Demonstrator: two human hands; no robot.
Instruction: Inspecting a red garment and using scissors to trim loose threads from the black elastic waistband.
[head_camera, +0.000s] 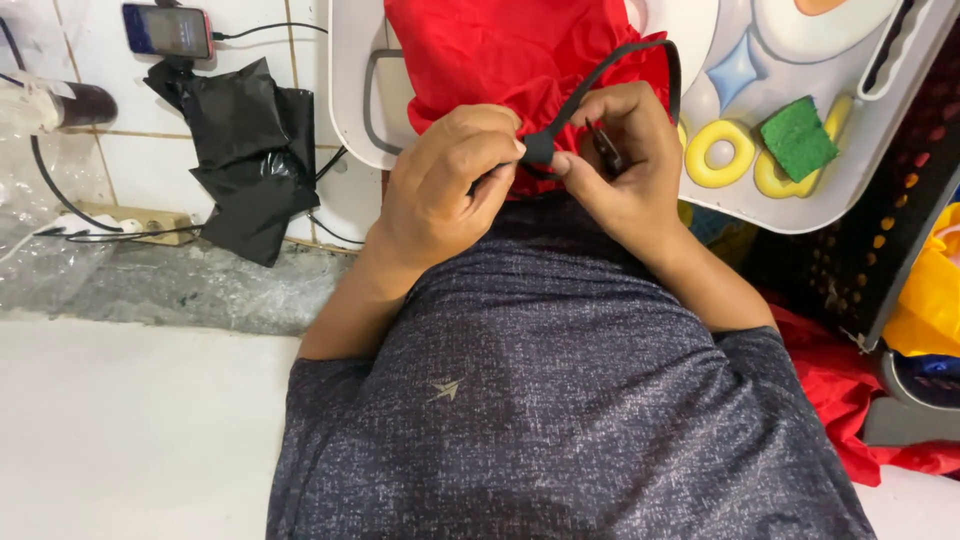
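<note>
left hand (445, 190) and right hand (625, 165), frame centre: both pinching black strap (600, 75), looped over red fabric (500, 50). green sponge (797, 138) upper right; phone (167, 30) upper left.

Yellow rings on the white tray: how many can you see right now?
2. One full yellow ring sits right of the right hand; a second yellow ring lies partly under the green sponge. More may be hidden.

– What runs out of view?
– The red cloth (510, 50) and the phone (168, 30) are cut by the top edge.
– And hidden?
– The right hand (625, 165) covers part of the black strap (600, 75).
</note>
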